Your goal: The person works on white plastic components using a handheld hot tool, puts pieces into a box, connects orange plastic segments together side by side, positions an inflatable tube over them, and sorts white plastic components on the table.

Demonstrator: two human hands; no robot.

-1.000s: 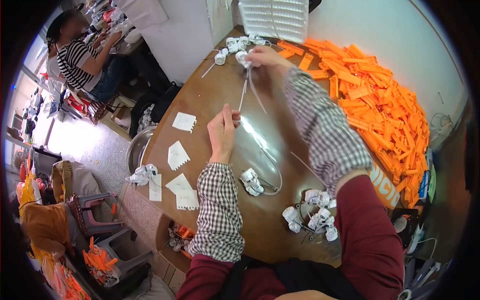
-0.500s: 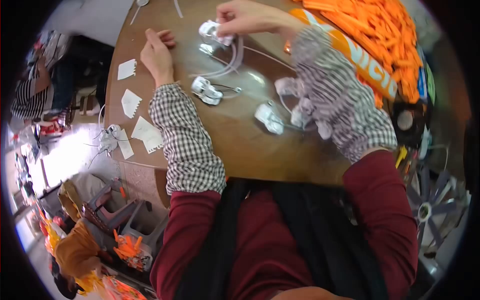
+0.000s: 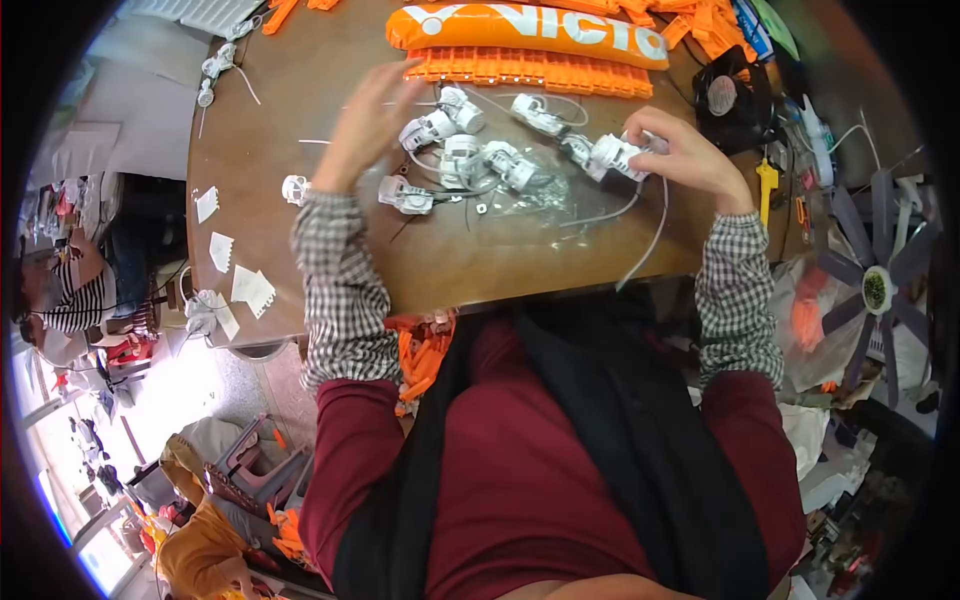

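My right hand [image 3: 682, 155] is closed, thumb and fingers pinching a white plastic part with a cable [image 3: 614, 157] at the right of the table. A second white part [image 3: 540, 116] lies just beyond it. My left hand [image 3: 368, 118] is raised over the table with its fingers stretched out and slightly blurred; no object shows in it. Beside it lie several similar white corded parts, including one [image 3: 428, 131] near the fingers and one [image 3: 405, 195] below. Clear plastic film [image 3: 545, 205] is crumpled among them. A small white piece [image 3: 295, 189] rests left of my left wrist.
Across the back lie an orange inflated tube with white letters [image 3: 520, 30] and a row of orange plastic strips [image 3: 530, 72]. A black fan-like device [image 3: 735, 100] stands at the right. Torn paper pieces [image 3: 250, 288] lie left. A large fan [image 3: 875, 290] stands beyond the table.
The view has shifted. My right hand has moved from the far middle to the right and grips a white part there. More white parts lie together between my hands now.
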